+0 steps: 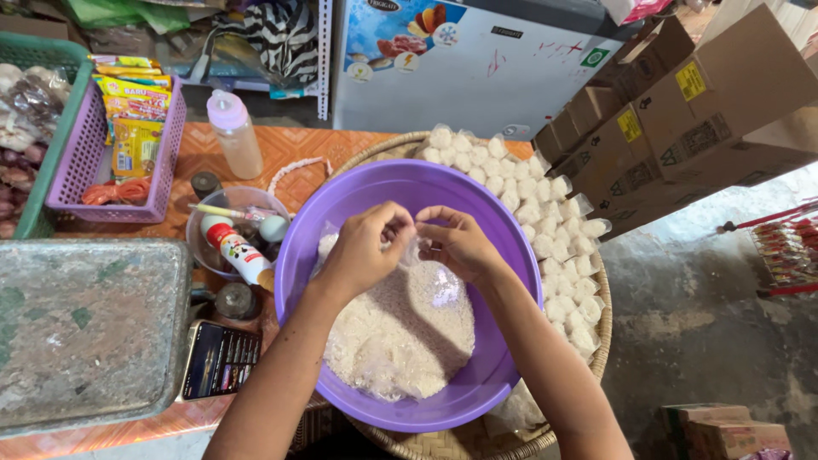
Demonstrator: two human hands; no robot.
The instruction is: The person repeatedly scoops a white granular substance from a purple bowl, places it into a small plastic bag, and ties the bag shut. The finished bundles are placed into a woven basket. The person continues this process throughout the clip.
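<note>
Two hands meet over a purple basin [503, 358] that sits in a woven tray [443, 443]. The left hand [362, 249] and the right hand [460, 243] each pinch, with fingers closed, the mouth of a small clear bag [411, 252] held between them, just above a heap of white grains [400, 328] filling the basin's bottom. Whether the bag already has grains in it cannot be told; it is thin and half hidden by the fingers.

Filled white packets [545, 247] crowd the tray's far and right rim, packed side by side behind the basin. On the orange tabletop [281, 153], left of the basin, stand a clear bowl [204, 223] with small bottles in it, a plastic bottle [236, 132] near the far edge, and a lilac basket [85, 162] of snack packs at the far left. A phone [220, 359] lies near the front edge beside a grey metal box [89, 328].

The likely slip here is the thin bag tearing or sliding out of the pinch, since both grips are only at its mouth; grains would then drop, though mostly back into the basin. An elbow swinging outward could also knock packets off the tray's right rim toward the floor [699, 307].
</note>
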